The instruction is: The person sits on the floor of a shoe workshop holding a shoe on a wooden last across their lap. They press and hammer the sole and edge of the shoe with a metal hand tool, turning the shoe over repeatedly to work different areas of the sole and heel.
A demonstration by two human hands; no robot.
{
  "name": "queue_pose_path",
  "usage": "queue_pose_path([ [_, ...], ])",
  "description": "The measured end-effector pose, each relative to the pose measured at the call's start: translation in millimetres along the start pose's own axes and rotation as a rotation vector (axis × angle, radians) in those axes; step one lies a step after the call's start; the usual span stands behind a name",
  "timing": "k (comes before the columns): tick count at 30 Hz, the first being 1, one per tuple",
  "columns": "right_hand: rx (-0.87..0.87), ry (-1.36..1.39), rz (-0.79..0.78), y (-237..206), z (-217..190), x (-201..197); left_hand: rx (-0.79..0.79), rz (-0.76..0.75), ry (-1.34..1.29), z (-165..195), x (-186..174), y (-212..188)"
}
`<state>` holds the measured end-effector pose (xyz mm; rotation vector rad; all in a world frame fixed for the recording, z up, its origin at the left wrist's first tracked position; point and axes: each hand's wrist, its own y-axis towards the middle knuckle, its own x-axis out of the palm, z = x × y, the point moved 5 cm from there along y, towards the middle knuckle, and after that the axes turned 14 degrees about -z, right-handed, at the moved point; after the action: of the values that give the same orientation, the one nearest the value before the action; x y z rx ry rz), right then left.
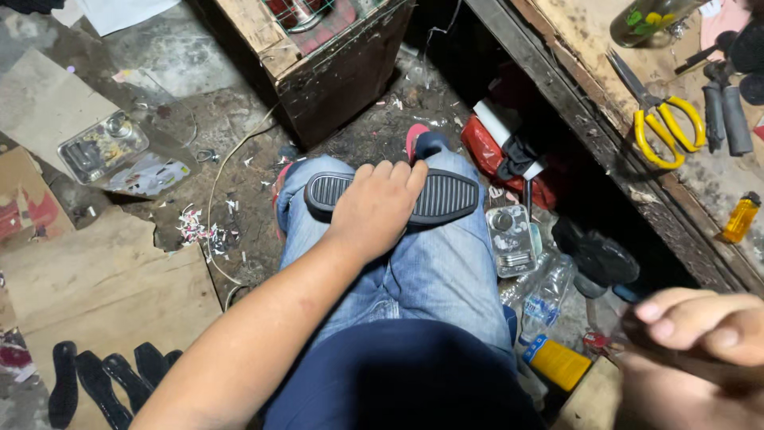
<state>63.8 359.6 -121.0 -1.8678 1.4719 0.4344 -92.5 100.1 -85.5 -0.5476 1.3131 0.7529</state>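
Observation:
My left hand (378, 209) lies palm down on a black ribbed rubber pedal pad (446, 197) that rests across my knees in blue jeans (434, 271). Its fingers curl over the pad's far edge and hold it in place. My right hand (700, 330) sits at the lower right corner, close to the camera and blurred. Its fingers are pinched around a thin dark object that I cannot identify.
Yellow-handled scissors (664, 119), black grips (728, 115) and a yellow lighter (742, 216) lie on the wooden bench at right. A wooden crate (326, 64) stands ahead. Plastic bottles (545, 299), a small metal tin (512, 239) and several black rubber strips (99, 382) lie on the dirty floor.

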Motion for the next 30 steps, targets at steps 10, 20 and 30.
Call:
queue_pose_path([
  [10, 0.444, -0.147, 0.132, -14, -47, -61, 0.054, -0.076, 0.055, 13, -16, 0],
  [20, 0.345, -0.047, -0.026, 11, -26, -19, 0.047, -0.037, -0.021, 11, -22, 3],
  [30, 0.090, -0.410, 0.178, 26, -31, -10, 0.023, -0.229, -0.079, 8, -25, 10],
])
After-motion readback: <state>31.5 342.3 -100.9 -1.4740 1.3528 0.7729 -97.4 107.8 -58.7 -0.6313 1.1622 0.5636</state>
